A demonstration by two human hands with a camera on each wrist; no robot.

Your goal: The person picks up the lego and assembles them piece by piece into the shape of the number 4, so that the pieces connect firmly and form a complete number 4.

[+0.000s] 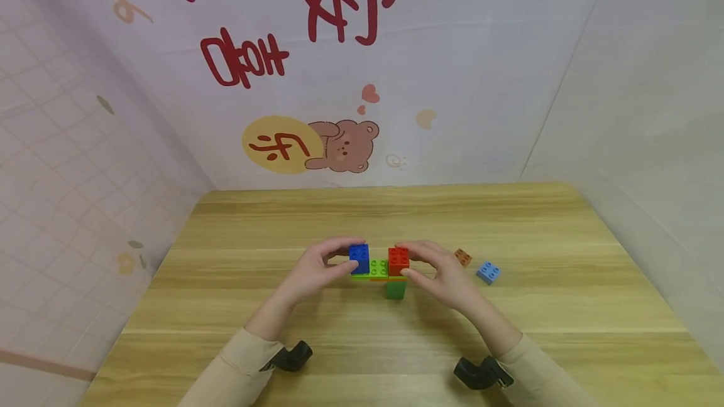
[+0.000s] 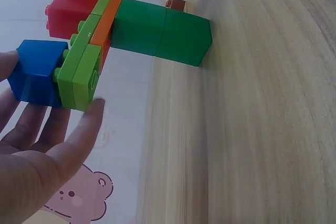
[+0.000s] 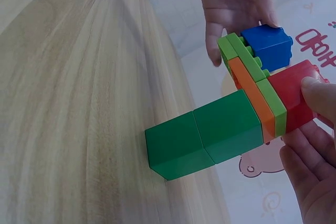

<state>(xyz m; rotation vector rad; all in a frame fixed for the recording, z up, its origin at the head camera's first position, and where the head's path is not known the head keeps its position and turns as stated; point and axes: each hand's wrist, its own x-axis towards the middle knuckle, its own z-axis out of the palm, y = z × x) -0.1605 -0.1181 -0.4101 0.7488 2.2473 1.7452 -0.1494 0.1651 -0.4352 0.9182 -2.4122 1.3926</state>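
Fingers (image 2: 83,134) of the left hand (image 1: 312,273) pinch a boxy blue plastic block (image 1: 362,255); the right hand (image 1: 450,276) grips a boxy red plastic block (image 1: 398,259), at opposite ends of a studded lime-green plastic strip (image 1: 378,267).

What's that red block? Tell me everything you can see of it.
The red block is boxy, slightly shiny and plastic-looking, with four round studs on top. It stands upright, seated on the right end of the lime-green layer, above the stacked green blocks. The person's right hand grips it, the thumb on its near side.
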